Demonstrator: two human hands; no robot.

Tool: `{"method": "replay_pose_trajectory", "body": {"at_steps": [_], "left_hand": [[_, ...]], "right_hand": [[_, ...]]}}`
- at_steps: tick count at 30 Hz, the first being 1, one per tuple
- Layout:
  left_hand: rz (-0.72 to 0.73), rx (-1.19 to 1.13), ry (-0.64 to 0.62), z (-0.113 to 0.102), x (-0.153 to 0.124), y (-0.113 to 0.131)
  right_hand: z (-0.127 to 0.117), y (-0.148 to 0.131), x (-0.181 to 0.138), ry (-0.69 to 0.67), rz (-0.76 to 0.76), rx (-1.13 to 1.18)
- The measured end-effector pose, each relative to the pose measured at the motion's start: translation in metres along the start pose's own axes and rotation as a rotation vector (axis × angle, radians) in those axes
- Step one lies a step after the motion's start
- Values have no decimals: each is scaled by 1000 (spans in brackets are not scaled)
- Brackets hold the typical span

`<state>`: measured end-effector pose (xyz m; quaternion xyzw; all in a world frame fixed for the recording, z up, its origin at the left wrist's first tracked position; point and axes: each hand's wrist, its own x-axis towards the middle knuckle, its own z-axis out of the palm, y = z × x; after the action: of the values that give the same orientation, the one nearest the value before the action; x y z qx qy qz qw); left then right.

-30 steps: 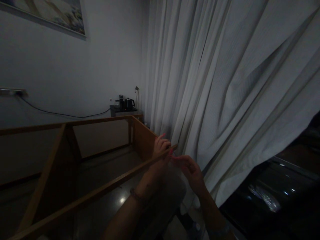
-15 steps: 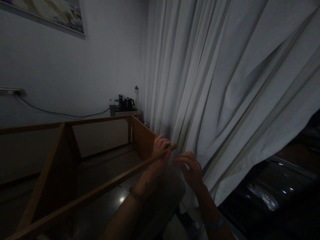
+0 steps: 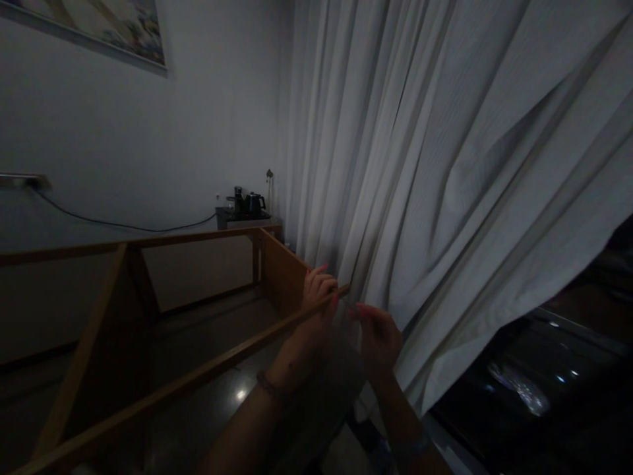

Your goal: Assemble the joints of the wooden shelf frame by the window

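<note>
My left hand (image 3: 307, 338) is wrapped around a wooden rail (image 3: 237, 353) near its right end, fingers over the far side and thumb on the near side. The rail belongs to a wooden bed frame or similar slatted-side frame lying low before me. Just right of the rail's end, my right hand (image 3: 382, 338) is closed in a pinch, thumb and index finger together. Something thin and small may be between those fingertips; it is too dark to make out. A wooden end panel (image 3: 281, 267) runs back from beside my left hand, and a wooden divider (image 3: 106, 343) crosses at left.
A white curtain (image 3: 435, 198) hangs close on the right. A black kettle (image 3: 255, 203) stands on a small cabinet (image 3: 247, 224) in the far corner. A black cable (image 3: 128, 227) droops along the wall. Dark glossy surfaces (image 3: 534, 369) lie at lower right.
My right hand has turned and its fingers have curled more tightly, with the fingertips still near the rail's end. My left hand keeps its hold on the rail.
</note>
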<state>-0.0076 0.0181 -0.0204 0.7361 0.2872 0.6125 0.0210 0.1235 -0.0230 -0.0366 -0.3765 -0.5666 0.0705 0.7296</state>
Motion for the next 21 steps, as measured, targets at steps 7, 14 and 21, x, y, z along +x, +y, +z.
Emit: {"method": "replay_pose_trajectory", "body": {"at_steps": [7, 14, 21], "left_hand": [[1, -21, 5, 0, 1, 1], [7, -30, 15, 0, 1, 0], [-16, -20, 11, 0, 2, 2]], "right_hand": [[-18, 3, 9, -154, -221, -206], [-33, -5, 31, -302, -444, -366], [-21, -25, 27, -293, -102, -312]]}}
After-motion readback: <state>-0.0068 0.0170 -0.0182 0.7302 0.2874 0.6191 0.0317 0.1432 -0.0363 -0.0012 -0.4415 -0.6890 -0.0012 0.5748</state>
